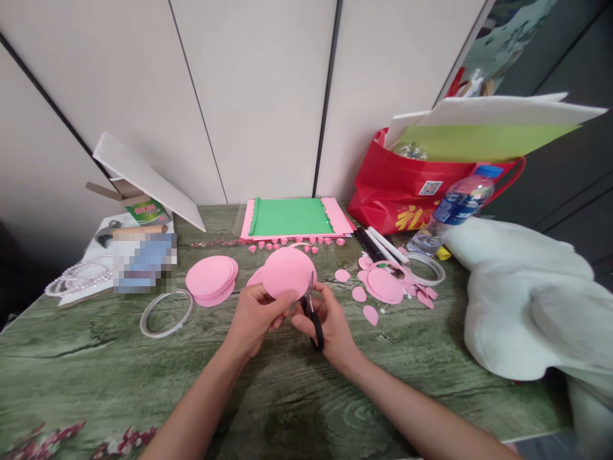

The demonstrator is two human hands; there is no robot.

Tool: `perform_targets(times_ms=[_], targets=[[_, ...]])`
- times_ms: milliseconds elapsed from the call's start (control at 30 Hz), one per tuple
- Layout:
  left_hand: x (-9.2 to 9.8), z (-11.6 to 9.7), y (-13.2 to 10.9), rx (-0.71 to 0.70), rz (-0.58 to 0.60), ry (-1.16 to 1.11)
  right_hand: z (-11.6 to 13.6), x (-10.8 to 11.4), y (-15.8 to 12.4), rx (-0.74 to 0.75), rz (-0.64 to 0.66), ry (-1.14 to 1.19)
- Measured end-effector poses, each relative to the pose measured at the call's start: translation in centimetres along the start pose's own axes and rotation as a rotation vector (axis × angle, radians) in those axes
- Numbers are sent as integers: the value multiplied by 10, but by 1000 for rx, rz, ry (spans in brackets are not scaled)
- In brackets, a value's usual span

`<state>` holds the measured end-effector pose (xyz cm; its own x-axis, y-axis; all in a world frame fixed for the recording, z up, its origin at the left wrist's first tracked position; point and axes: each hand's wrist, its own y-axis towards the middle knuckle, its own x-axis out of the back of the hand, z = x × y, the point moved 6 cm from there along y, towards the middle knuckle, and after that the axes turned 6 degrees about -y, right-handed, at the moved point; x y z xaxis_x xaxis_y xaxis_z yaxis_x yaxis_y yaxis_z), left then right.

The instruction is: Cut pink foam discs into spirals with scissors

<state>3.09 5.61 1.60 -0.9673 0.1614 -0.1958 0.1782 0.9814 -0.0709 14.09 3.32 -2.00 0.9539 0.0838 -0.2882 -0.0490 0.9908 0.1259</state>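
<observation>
Here are both bare arms, left forearm (198, 396) and right forearm (407, 402) slanting inward over the worktop, wrists apart, hands nearly meeting in the middle! The left grip (261, 313) is pinched, thumb stretched across on top, fingers bent underneath. And just beside it, look, the right grip (325, 322) is curled, thumb pointing at its partner, index finger raised highest.

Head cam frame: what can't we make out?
All in the head view:
- Some fingertips of the left hand: behind the held pink disc.
- Whether the scissors bite into the disc: contact too small to tell.
- Item at left: masked by the pixelated patch.
- Red bag's lower contents: behind its front wall.
- White soft-looking thing: cut off by the right edge.
</observation>
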Motion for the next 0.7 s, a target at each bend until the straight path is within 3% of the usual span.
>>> perform_targets(times_ms=[367, 700], targets=[[3, 1, 2, -9, -34, 14, -3, 2, -1, -36, -28, -64], [-1, 0, 0, 39, 30, -69, -7, 2, -2, -73, -5, -96]])
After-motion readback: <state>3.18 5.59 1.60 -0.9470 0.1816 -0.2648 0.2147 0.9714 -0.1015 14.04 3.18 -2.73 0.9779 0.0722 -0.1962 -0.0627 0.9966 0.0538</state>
